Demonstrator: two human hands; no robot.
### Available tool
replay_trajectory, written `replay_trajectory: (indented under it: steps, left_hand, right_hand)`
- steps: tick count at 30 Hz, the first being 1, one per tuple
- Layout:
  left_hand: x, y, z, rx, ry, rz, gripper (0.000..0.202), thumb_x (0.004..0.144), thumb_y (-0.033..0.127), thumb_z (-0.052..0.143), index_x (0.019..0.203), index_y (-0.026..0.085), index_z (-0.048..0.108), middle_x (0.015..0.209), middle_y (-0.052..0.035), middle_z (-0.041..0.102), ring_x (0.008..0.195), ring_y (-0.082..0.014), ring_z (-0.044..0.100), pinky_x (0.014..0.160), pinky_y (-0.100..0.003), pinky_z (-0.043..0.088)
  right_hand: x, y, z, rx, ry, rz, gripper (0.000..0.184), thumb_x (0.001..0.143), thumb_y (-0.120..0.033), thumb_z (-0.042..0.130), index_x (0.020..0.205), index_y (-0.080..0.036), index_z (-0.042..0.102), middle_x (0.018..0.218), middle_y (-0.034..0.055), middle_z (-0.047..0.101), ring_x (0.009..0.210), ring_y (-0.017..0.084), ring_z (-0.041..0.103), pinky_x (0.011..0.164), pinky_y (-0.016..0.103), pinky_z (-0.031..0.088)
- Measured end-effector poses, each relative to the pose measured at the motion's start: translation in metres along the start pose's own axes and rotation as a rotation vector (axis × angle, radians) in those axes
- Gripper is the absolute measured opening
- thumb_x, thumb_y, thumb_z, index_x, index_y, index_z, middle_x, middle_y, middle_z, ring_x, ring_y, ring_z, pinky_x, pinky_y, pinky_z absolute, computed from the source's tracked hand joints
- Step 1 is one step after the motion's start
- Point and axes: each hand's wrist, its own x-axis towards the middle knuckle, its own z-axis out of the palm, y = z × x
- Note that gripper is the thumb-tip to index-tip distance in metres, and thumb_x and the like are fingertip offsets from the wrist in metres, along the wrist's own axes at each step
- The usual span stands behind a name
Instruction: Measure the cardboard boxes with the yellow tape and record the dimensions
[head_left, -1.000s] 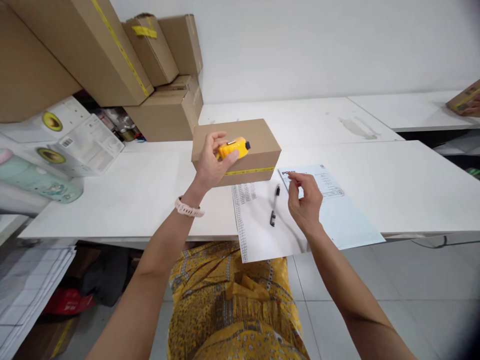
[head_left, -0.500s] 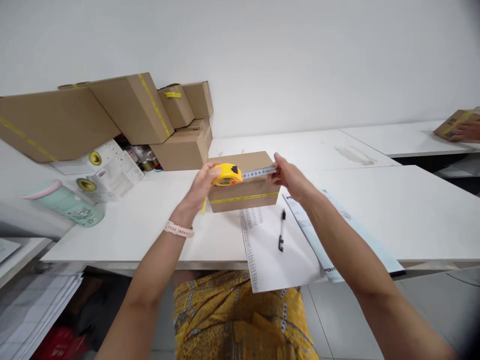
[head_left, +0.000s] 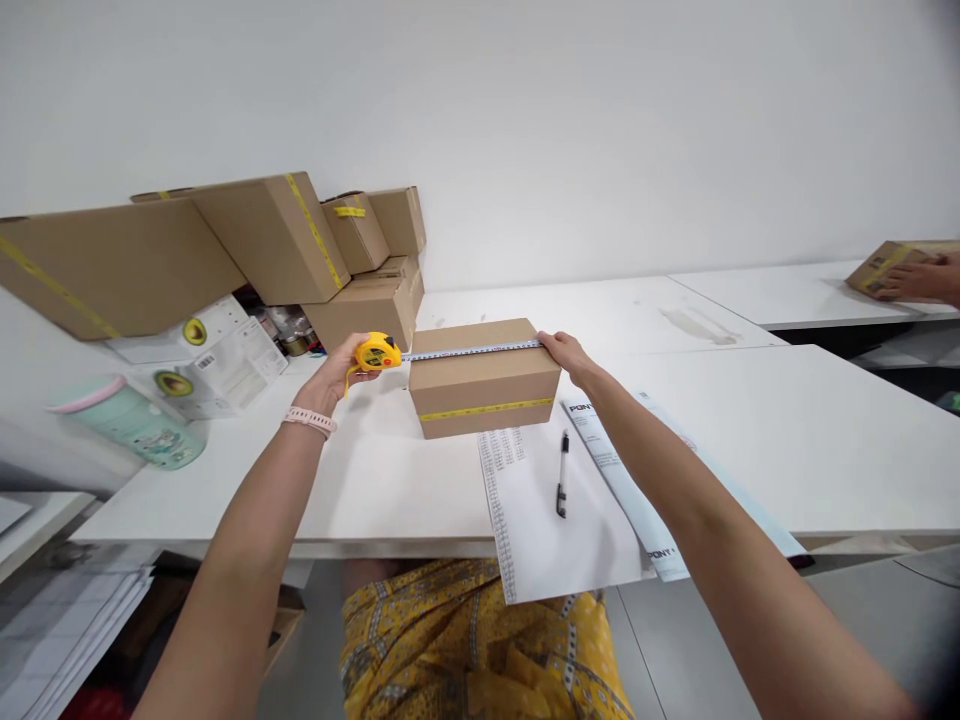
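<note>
A small cardboard box (head_left: 484, 385) with a yellow tape stripe sits on the white table (head_left: 787, 430). My left hand (head_left: 341, 370) is closed round a yellow tape measure (head_left: 377, 353) just left of the box. Its blade (head_left: 472, 351) stretches across the box's top. My right hand (head_left: 566, 352) pinches the blade's end at the box's right top edge.
Printed sheets (head_left: 540, 510) with a black pen (head_left: 561, 474) lie at the table's front edge. Stacked cardboard boxes (head_left: 255, 245), white cartons and a teal bottle (head_left: 131, 420) crowd the left. At the far right another person's hand (head_left: 911, 282) rests on a box (head_left: 881, 265).
My left hand drew the tape measure case leftward past the box, lengthening the blade across its top. My right hand stayed at the box's right edge holding the blade end.
</note>
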Motion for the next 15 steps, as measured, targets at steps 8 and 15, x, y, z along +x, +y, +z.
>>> replay_trajectory:
  steps: [8,15]
  left_hand:
    - [0.013,-0.016,-0.004,-0.067,-0.093,0.004,0.046,0.076,0.047,0.072,0.109,0.015,0.072,0.096,-0.0093,0.076,0.085,-0.0213,0.07,0.067,-0.027,0.059]
    - [0.012,-0.02,-0.006,-0.085,-0.138,0.005,0.046,0.077,0.047,0.072,0.113,0.018,0.072,0.101,-0.01,0.077,0.088,-0.0235,0.071,0.068,-0.029,0.059]
  right_hand:
    - [-0.01,-0.006,0.004,0.042,-0.082,0.044,0.042,0.087,-0.061,0.065,0.091,-0.02,0.057,0.107,0.0128,0.071,0.088,0.023,0.063,0.069,0.032,0.047]
    - [-0.006,-0.002,0.004,-0.044,-0.063,-0.021,0.044,0.089,-0.064,0.064,0.081,-0.021,0.057,0.094,0.0104,0.07,0.08,0.021,0.059,0.066,0.032,0.044]
